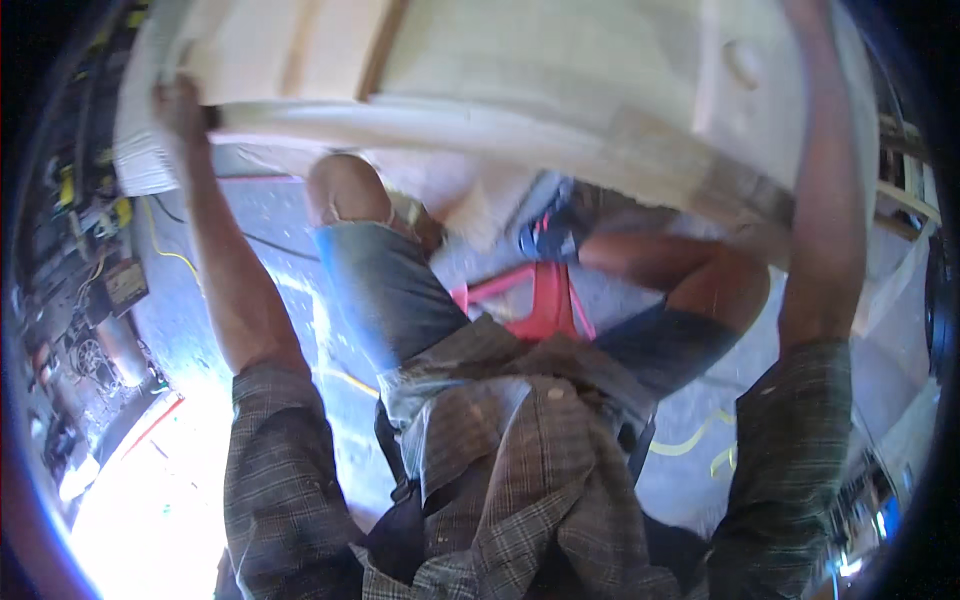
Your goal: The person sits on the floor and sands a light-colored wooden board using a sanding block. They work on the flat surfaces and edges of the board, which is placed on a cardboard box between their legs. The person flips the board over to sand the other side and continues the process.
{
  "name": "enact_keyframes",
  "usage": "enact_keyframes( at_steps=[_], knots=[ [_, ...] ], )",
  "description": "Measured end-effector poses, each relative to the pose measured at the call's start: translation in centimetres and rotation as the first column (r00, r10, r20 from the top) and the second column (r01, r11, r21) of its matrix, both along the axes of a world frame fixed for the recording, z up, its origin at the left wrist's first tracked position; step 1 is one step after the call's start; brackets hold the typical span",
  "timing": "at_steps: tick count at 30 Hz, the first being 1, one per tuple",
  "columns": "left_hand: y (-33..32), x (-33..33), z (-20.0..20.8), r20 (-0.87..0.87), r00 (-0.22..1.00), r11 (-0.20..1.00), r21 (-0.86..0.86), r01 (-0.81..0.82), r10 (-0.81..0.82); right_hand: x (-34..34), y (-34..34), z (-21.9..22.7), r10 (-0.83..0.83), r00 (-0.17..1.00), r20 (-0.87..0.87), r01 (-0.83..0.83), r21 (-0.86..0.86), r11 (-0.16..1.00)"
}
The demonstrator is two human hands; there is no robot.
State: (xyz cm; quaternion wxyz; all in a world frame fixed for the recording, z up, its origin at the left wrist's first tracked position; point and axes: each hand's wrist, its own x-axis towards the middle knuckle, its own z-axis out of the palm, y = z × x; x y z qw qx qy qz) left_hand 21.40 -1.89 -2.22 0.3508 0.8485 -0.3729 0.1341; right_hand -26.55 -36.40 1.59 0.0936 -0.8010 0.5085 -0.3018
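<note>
A large pale piece of work (pixel 540 60), like a furniture frame with a curved near edge, fills the top of the view above my knees. Wooden strips (pixel 335 45) run across its left part, and a brownish patch (pixel 680 150) lies along its right edge. My left hand (pixel 183 115) is closed at its left end, with a small dark thing (pixel 211 118) showing beside the fingers; blur hides what it is. My right forearm (pixel 825 220) reaches up over the right side, and the hand lies beyond the top edge of the picture.
Between my legs a red plastic stool (pixel 545 305) stands on the grey floor (pixel 270 260). Dark tools and machine parts (pixel 90 310) crowd the left side. Yellow cord (pixel 690 440) lies on the floor, with wooden pieces (pixel 905 200) at the far right. Bright light glares at lower left.
</note>
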Motion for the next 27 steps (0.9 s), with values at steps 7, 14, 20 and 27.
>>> enact_keyframes(
  at_steps=[7, 14, 20, 27],
  knots=[
    [-2.6, -6.3, 1.8, 0.207, 0.932, 0.901, 0.263, -0.346, 0.298, -4.4, 3.3, 6.0, -0.088, 0.992, 0.093, 0.050, 0.351, 0.935],
    [-1.5, -15.3, 3.1, 0.165, 0.981, 0.988, 0.095, -0.119, 0.102, -12.0, 3.0, 0.2, -0.173, 0.985, -0.024, 0.169, 0.383, 0.908],
    [14.1, -17.2, -2.0, 0.104, 0.994, 0.978, 0.199, -0.063, 0.042, -8.9, 9.4, 3.8, -0.020, 0.997, 0.080, 0.012, 0.093, 0.996],
    [34.3, -33.9, -19.8, -0.843, 0.536, 0.765, 0.323, 0.557, -0.035, -9.5, 6.6, 1.6, -0.042, 0.998, -0.053, 0.044, 0.037, 0.998]
  ],
)
